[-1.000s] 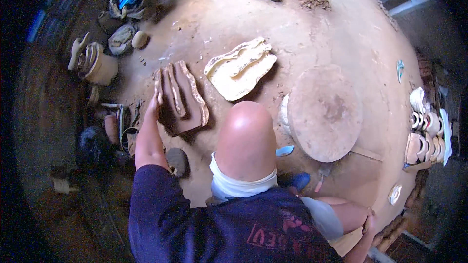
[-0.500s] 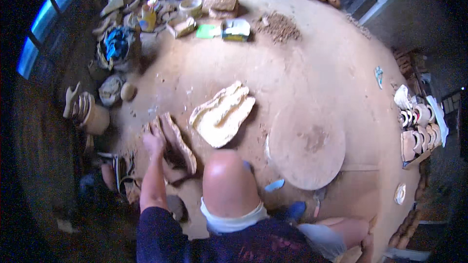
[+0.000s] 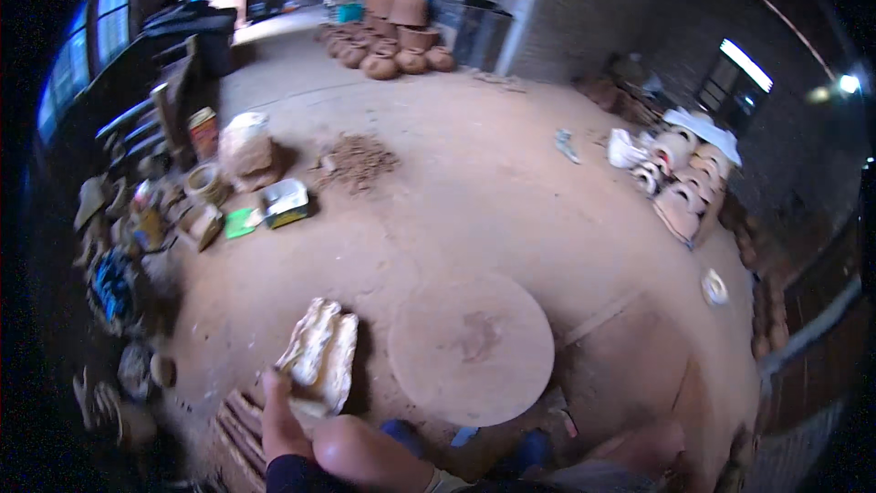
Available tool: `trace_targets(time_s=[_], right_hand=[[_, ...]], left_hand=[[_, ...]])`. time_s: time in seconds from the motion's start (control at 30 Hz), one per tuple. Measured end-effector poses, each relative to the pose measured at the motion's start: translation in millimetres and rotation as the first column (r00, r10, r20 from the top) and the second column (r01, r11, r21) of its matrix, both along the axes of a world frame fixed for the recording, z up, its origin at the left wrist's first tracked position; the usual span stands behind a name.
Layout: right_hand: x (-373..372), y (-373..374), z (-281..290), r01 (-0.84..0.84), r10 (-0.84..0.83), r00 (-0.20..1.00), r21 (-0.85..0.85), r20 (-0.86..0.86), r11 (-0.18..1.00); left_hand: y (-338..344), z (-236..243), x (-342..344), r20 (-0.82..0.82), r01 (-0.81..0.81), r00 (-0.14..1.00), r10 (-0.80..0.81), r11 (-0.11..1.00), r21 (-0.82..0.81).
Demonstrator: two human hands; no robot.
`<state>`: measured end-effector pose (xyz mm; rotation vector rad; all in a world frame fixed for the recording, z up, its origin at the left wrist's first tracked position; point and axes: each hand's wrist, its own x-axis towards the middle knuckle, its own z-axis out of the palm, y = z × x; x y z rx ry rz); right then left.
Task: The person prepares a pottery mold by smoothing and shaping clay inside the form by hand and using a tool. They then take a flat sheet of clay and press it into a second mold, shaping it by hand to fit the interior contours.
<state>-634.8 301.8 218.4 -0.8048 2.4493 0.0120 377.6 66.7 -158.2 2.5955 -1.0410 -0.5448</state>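
A cream, rough-edged piece with a wavy hollow, like a plaster mould half (image 3: 319, 351), lies in front of me, left of the wheel. My left hand (image 3: 276, 388) is at its near left edge. The hand is blurred and its fingers are not distinct; whether they grip the edge I cannot tell. Closer to me and left of that hand, a brown clay-coloured piece with long grooves (image 3: 239, 434) lies on the floor. My right hand does not show. Right of the cream piece stands a broad round disc like a potter's wheel (image 3: 470, 379), with a darker smear on its middle.
My bent knee (image 3: 365, 452) rises below the cream piece. Crumbled clay (image 3: 360, 162), an open box (image 3: 285, 203) and a pale block (image 3: 246, 146) are farther off at left. Round clay pots (image 3: 379, 59) stand at the back; curved clay pieces (image 3: 689, 183) are stacked at right.
My view has lifted and swung right, bringing the far room in. My left hand has left the brown grooved piece and come to the cream one.
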Motion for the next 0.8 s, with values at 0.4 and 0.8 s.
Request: trace_targets(time_s=[0.4, 0.8], right_hand=[[10.6, 34.2, -38.2, 0.084, -0.084, 0.996, 0.016, -0.017, 0.996], [-35.6, 70.5, -93.4, 0.019, -0.027, 0.996, -0.091, -0.087, 0.996]], left_hand=[[21.3, -21.7, -3.8, -0.173, 0.024, 0.984, -0.037, 0.997, -0.077], [-20.8, 102.9, -44.0, -0.273, 0.165, 0.942, -0.195, 0.978, -0.131]])
